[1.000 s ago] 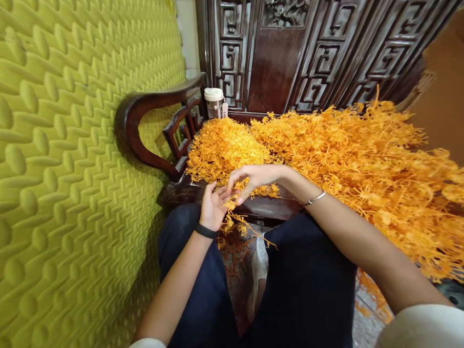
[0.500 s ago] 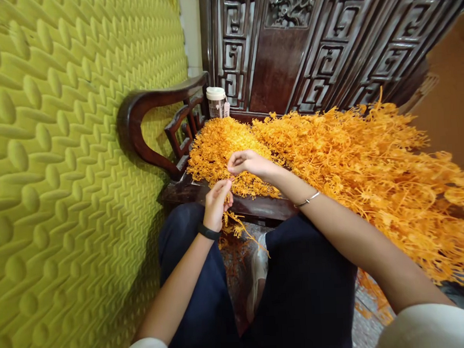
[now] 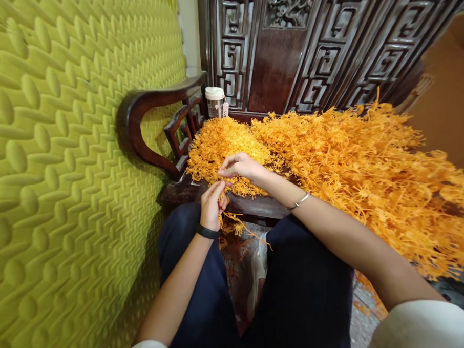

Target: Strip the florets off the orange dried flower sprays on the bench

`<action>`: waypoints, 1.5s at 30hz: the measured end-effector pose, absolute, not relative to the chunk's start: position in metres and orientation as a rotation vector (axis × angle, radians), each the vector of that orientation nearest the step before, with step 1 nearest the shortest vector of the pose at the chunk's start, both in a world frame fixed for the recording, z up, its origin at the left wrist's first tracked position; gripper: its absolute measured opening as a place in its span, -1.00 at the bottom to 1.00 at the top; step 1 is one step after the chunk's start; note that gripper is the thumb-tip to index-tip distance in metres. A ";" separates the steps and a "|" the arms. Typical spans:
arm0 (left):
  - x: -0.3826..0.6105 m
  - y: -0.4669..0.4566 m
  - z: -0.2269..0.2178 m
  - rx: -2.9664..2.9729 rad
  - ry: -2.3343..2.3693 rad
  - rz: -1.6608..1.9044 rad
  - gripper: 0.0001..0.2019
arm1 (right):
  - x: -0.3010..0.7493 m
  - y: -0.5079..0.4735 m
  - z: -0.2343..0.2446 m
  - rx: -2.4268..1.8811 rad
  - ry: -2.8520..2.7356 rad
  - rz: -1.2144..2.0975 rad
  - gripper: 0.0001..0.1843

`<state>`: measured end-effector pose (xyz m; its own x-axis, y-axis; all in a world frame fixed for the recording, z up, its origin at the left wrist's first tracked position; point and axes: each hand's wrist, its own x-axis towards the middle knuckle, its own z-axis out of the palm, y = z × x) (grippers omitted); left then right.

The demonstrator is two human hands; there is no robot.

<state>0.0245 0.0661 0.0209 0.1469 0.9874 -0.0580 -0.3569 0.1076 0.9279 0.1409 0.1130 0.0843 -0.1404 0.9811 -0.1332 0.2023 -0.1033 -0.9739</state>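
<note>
1. From my end I see the person's left hand with its fingers curled closed around an orange artificial-looking sprig; the sprig hangs below the hand, between the knees, its thin stem slanting toward the right knee.
2. The right hand is just above and beside the left, fingertips drawn narrowly together; I can't tell whether anything small is pinched there.
3. Behind the hands I have a compact orange mound on the dark wooden bench, near its curved armrest.
4. A larger orange pile spreads to the right, partly beneath the right forearm in my view.
5. A white-lidded cup stands upright behind the mound, by the carved backrest.
</note>
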 end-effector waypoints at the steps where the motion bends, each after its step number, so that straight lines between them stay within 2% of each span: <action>1: 0.024 0.067 0.022 0.934 0.860 1.195 -0.74 | 0.140 0.114 0.085 -1.392 -1.360 1.288 -0.88; 8: 0.021 0.081 0.025 0.941 0.756 1.128 -0.70 | 0.136 0.121 0.082 -1.445 -1.097 1.159 -0.88; 18: 0.017 0.090 0.034 0.952 0.830 1.214 -0.71 | 0.120 0.125 0.083 -1.300 -0.892 1.159 -0.86; 37: 0.011 0.098 0.037 0.792 0.807 1.259 -0.75 | 0.095 0.137 0.073 -1.139 -0.835 1.050 -0.90; 39: 0.010 0.088 0.032 0.813 0.819 1.242 -0.76 | 0.107 0.147 0.083 -1.172 -0.810 0.914 -0.87; 41: 0.008 0.072 0.025 0.860 0.835 1.161 -0.75 | 0.133 0.161 0.097 -1.213 -0.719 0.643 -0.84; 45: 0.005 0.046 0.013 0.867 0.797 1.003 -0.75 | 0.200 0.183 0.111 -1.242 -0.745 0.399 -0.93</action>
<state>0.0052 0.0464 0.0134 0.3308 0.9299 -0.1608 -0.3664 0.2836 0.8862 0.2000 0.1833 0.1107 0.7054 0.6467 0.2901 0.1169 0.2976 -0.9475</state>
